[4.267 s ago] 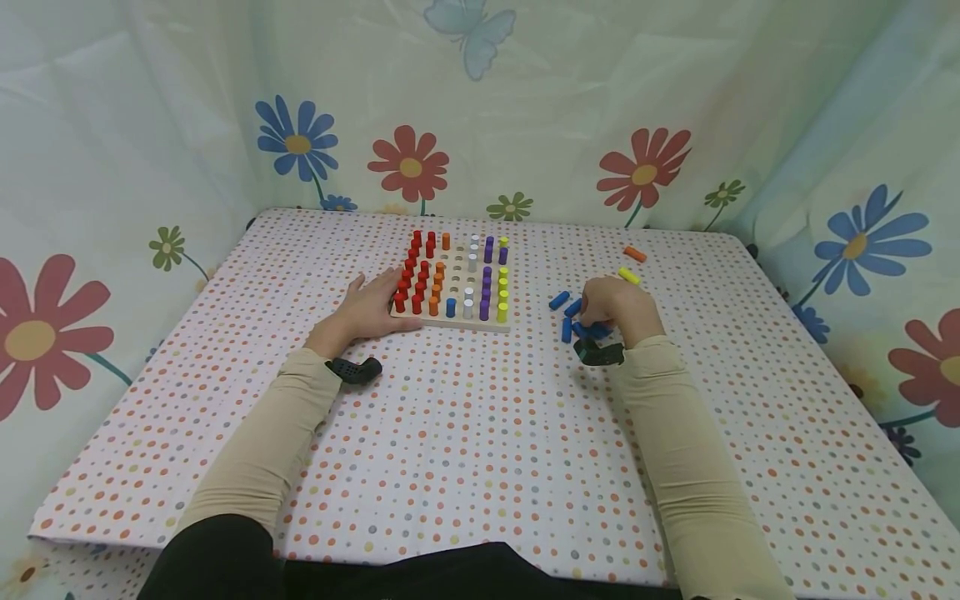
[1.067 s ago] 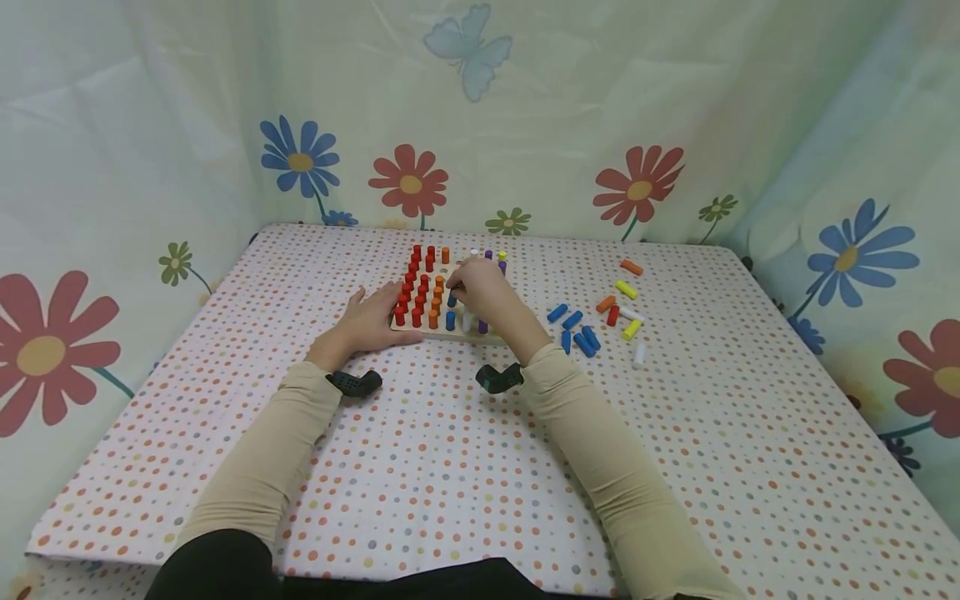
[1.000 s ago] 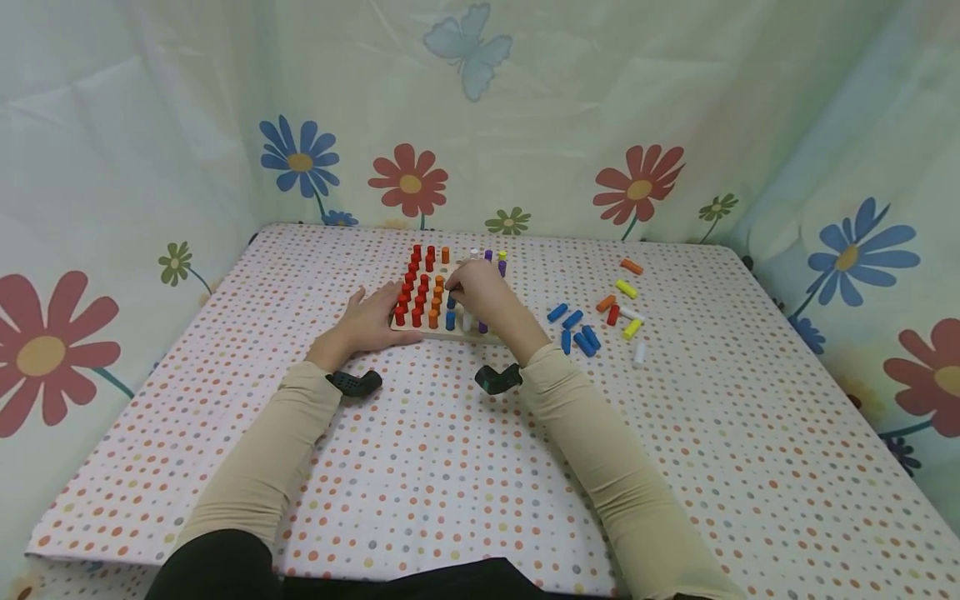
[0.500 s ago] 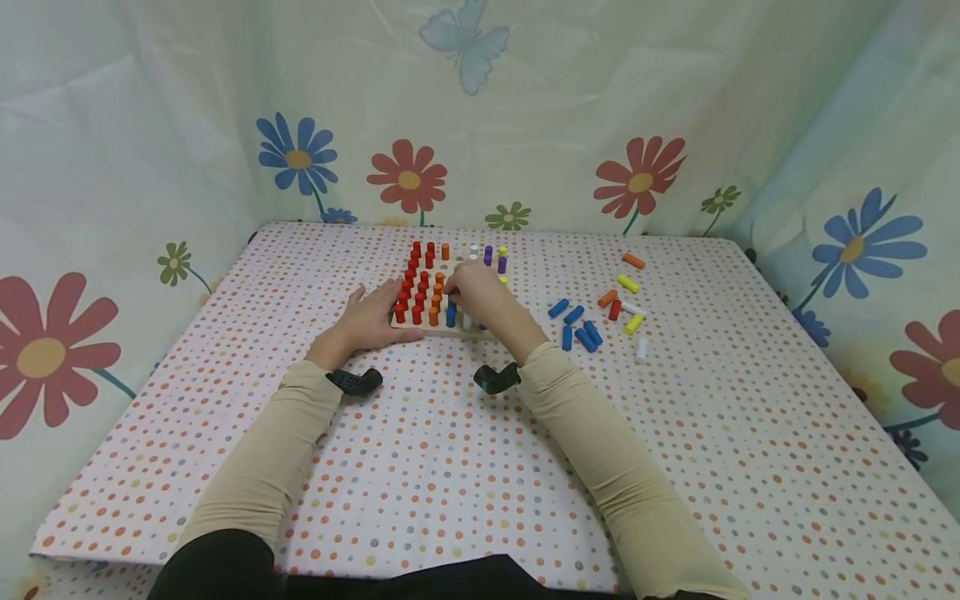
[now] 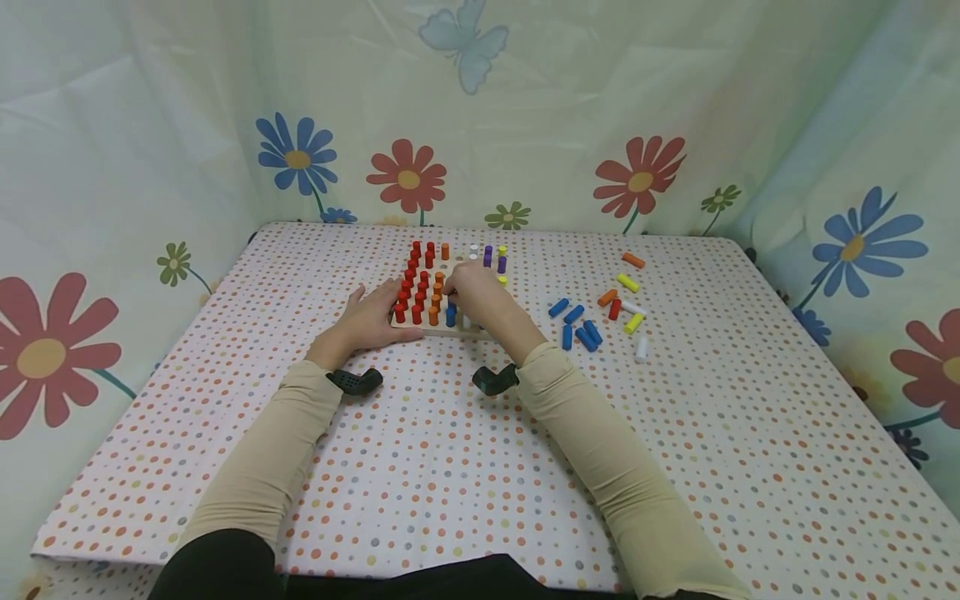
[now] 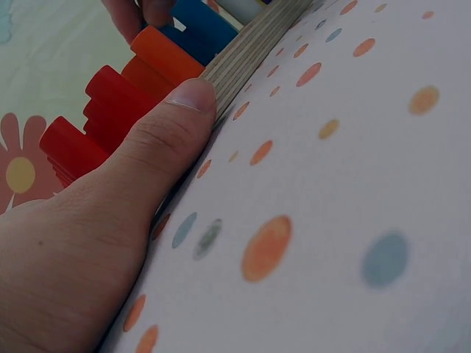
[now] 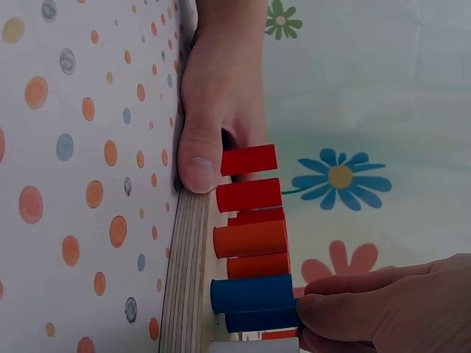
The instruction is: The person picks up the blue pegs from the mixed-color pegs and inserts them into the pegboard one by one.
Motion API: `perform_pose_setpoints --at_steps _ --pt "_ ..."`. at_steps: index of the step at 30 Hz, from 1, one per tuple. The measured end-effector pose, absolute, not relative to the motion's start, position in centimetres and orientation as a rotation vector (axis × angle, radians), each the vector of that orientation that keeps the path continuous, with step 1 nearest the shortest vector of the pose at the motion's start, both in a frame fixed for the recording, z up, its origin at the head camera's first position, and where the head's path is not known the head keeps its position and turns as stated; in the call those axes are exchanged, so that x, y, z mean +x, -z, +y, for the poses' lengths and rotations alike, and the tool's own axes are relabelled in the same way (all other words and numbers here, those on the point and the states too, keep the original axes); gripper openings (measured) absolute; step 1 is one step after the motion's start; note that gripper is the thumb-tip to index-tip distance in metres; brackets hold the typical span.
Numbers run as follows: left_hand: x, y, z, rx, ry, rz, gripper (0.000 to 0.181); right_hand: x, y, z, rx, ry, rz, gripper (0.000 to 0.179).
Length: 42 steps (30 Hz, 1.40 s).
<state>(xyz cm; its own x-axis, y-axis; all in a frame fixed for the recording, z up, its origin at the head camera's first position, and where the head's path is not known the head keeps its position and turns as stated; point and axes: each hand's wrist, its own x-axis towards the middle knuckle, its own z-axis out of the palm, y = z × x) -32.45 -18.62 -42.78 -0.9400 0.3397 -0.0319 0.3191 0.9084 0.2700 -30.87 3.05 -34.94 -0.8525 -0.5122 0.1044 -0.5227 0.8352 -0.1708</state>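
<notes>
A wooden pegboard [image 5: 442, 332] holds upright rows of red, orange, blue, white, purple and yellow pegs. My left hand [image 5: 365, 319] rests against its front left corner, the thumb along the front edge and straight fingers beside the left side. In the right wrist view, that thumb presses the board's layered edge. My right hand [image 5: 480, 292] is over the middle of the board and pinches the top of a blue peg [image 7: 261, 321]. This peg stands just behind another blue peg [image 7: 252, 294] in the front row. From the head view, my right hand hides several pegs and holes.
Several loose blue pegs [image 5: 573, 314] lie right of the board. Beyond them are scattered orange [image 5: 633, 260], yellow [image 5: 628, 283], red [image 5: 615, 309] and white pegs [image 5: 641, 348]. The table has a dotted cloth [image 5: 435, 467]; a floral curtain [image 5: 555, 108] surrounds its back and sides.
My right hand has come left from the loose pegs to the board with a blue peg. Over the last second it barely shifts. My left hand stays at the board's corner.
</notes>
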Motion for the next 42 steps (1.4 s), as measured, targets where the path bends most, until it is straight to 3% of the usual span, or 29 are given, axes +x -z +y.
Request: perform_pose_setpoints --at_steps 32,38,42 --pt "-32.5 43.2 -18.7 0.527 -0.441 2.998 0.12 -30.4 35.7 2.3 0.837 -0.097 -2.993 0.022" --pt "-32.4 43.0 -18.7 0.539 -0.418 2.996 0.12 -29.9 34.7 2.7 0.832 -0.157 -3.016 0.032" --pt "-32.4 42.8 -18.7 0.537 -0.427 2.998 0.12 -30.0 33.3 3.2 0.792 -0.247 -3.011 0.029"
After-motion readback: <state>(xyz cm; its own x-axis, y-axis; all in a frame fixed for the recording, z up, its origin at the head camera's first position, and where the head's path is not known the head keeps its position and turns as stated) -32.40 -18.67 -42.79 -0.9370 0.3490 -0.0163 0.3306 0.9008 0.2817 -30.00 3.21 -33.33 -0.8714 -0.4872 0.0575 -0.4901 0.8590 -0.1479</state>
